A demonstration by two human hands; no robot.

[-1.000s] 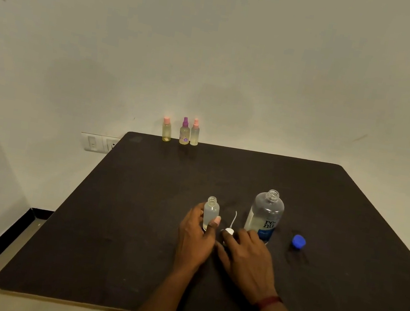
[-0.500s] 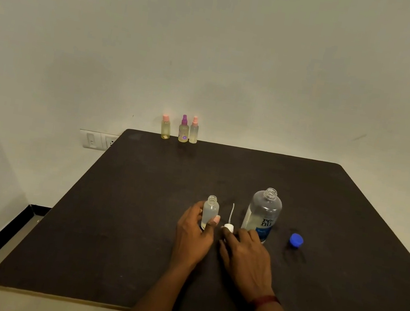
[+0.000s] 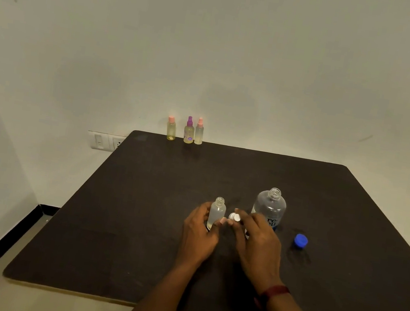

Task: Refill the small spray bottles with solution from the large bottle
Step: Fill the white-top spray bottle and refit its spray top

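Observation:
A small clear bottle (image 3: 217,211) stands uncapped on the dark table (image 3: 151,214), with a little pale liquid at its bottom. My left hand (image 3: 200,231) is wrapped around it from the left. My right hand (image 3: 256,240) has its fingertips closed on the white spray cap (image 3: 235,216), just right of the small bottle and lifted off the table. The cap's dip tube is hidden by my fingers. Behind my right hand stands the large clear bottle (image 3: 271,206), open at the neck. Its blue cap (image 3: 300,241) lies on the table to the right.
Three small capped spray bottles stand in a row at the table's far edge against the wall: a pink-capped one (image 3: 171,128), a purple-capped one (image 3: 189,130) and another pink-capped one (image 3: 199,131). A wall socket (image 3: 105,141) sits left of the table.
My right hand has picked the white spray cap up off the table and raised it beside the small bottle. My left hand keeps its hold on the bottle.

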